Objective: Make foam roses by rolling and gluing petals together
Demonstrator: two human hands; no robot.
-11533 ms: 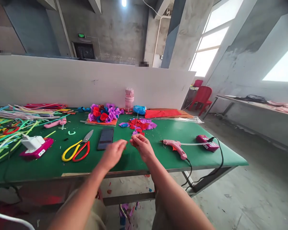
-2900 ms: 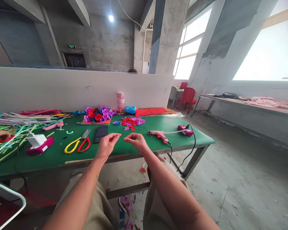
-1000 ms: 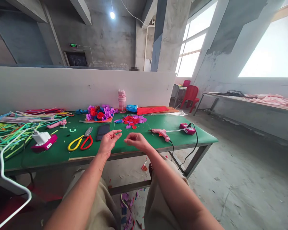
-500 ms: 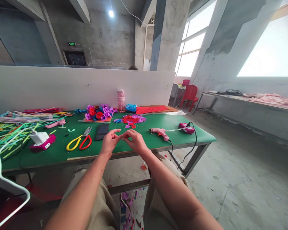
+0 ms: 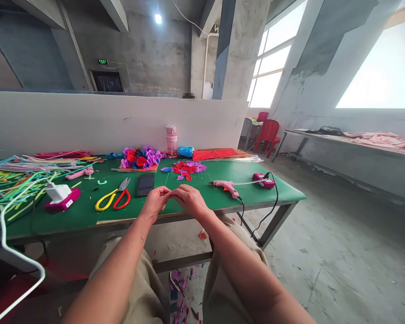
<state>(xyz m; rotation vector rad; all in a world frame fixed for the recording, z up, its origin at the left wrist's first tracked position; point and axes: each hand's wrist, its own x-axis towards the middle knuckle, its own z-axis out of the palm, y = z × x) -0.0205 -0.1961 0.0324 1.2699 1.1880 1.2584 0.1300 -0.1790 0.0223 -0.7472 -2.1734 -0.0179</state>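
My left hand (image 5: 156,201) and my right hand (image 5: 189,200) meet at the fingertips over the front edge of the green table (image 5: 189,216). Both are closed in a pinch; whatever is between the fingers is too small to make out. A thin pale strand rises near the left fingers. Just behind my left hand lies a dark phone (image 5: 144,185). Scissors (image 5: 116,195) with yellow and red handles rest left of it. Loose red and purple petals (image 5: 188,168) lie behind my hands. A pink glue gun (image 5: 227,187) is to the right.
Colourful sticks (image 5: 23,173) and a white plug on a magenta socket (image 5: 61,200) are at the left. Finished-looking flowers (image 5: 142,158), a pink bottle (image 5: 172,140) and red sheets (image 5: 214,154) line the back. Another magenta socket (image 5: 263,181) with a black cable sits right.
The fingers of my left hand have curled in, with the index finger no longer stretched out. My right fingers have closed in a little too. The view has shifted slightly.
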